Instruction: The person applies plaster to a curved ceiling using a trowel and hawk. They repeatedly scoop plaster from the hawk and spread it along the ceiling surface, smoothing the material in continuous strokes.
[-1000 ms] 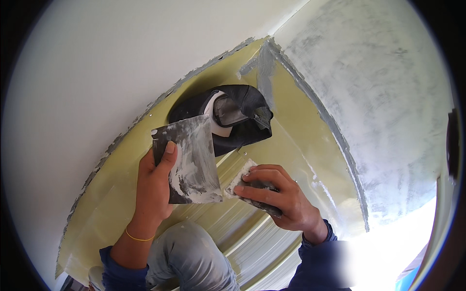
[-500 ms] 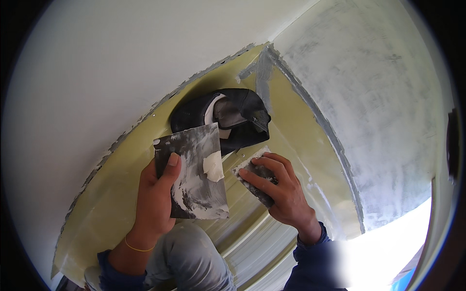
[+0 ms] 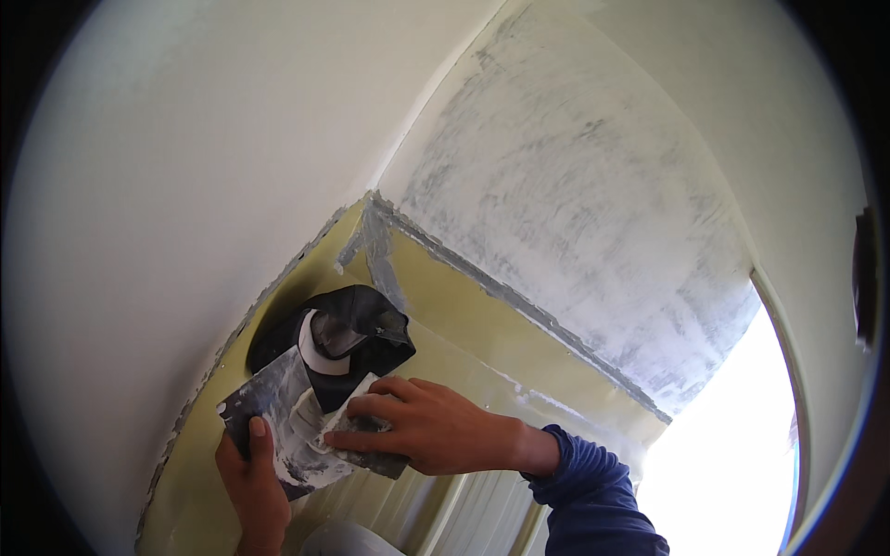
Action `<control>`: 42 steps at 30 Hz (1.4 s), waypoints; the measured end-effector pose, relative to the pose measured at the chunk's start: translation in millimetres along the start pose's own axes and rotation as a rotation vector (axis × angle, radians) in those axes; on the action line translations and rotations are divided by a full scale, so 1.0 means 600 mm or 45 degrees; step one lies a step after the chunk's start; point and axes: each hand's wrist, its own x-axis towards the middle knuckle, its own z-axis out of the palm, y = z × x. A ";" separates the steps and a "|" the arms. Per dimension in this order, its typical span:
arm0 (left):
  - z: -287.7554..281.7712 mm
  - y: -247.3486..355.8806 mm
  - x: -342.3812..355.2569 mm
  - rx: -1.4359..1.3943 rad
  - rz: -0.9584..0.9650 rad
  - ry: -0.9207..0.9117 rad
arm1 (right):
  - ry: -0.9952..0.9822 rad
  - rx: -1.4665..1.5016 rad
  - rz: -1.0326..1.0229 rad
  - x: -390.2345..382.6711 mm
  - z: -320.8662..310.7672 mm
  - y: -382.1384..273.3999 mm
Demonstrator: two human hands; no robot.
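My left hand (image 3: 255,473) grips a dark square plate (image 3: 264,398) smeared with white paste, thumb on its face. Closed on a smaller dark scraper (image 3: 380,459) coated in white, my right hand (image 3: 431,426) has it over the plate, against the paste (image 3: 306,412). A black cap (image 3: 366,324) with a pale inner band lies behind them on a pale yellow panel (image 3: 464,343) with grey filler along its edges.
A smooth white wall (image 3: 185,139) rises at the left. A mottled white-grey panel (image 3: 584,204) adjoins the yellow one above, with a curved white wall (image 3: 797,185) and a bright opening (image 3: 714,445) at the right.
The view has swung, shifting the cap and my hands down-left in the picture and showing more upper wall. My right hand has brought the scraper from beside the plate onto it.
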 end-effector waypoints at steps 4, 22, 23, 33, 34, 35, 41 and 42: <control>-0.023 -0.004 0.010 -0.132 -0.154 0.168 | -0.051 0.313 0.084 -0.017 -0.031 0.034; 0.002 -0.159 -0.171 -0.319 -0.824 -0.004 | 1.271 -1.104 1.195 0.176 -0.452 0.370; 0.001 -0.162 -0.172 -0.281 -0.837 0.002 | 1.273 -1.124 1.215 0.181 -0.455 0.374; -0.008 -0.165 -0.174 -0.277 -0.768 -0.072 | 1.329 -1.197 1.274 0.189 -0.477 0.420; -0.008 -0.166 -0.173 -0.278 -0.763 -0.073 | 1.339 -1.216 1.269 0.189 -0.478 0.423; -0.008 -0.166 -0.174 -0.278 -0.761 -0.076 | 1.347 -1.236 1.263 0.189 -0.479 0.426; -0.008 -0.166 -0.174 -0.280 -0.738 -0.079 | 1.284 -1.293 1.281 0.186 -0.489 0.435; -0.009 -0.166 -0.175 -0.281 -0.736 -0.081 | 1.280 -1.292 1.286 0.186 -0.489 0.436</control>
